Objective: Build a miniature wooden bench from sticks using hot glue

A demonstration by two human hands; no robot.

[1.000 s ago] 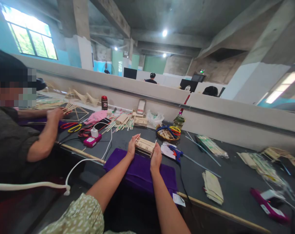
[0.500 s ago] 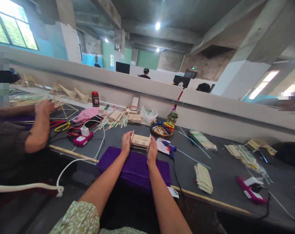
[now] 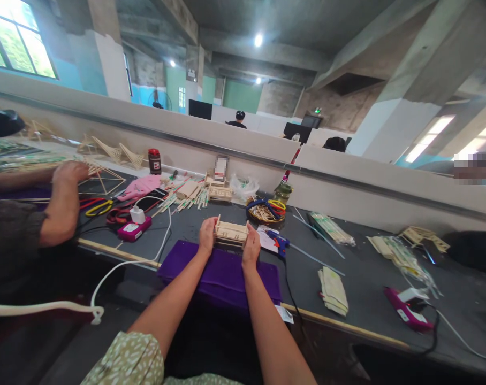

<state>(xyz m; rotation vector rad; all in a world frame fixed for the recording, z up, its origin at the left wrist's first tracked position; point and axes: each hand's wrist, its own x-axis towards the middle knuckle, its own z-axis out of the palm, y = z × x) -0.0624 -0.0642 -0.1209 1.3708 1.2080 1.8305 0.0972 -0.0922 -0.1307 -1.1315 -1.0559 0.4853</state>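
Fingers of left hand and right hand pressed against the two ends of a small stick-built frame, held between them at centre frame, just above the far edge of the purple cloth on the counter. Frame looking largely assembled: rails and uprights in place, any loose joints too small to tell. Just right of it, a blue glue gun lying on paper, cord trailing toward the near edge. Behind, a basket of sticks and scattered stick bundles. At left, a co-worker's hand on another stick model, well apart. Nothing between the hands and the cloth.
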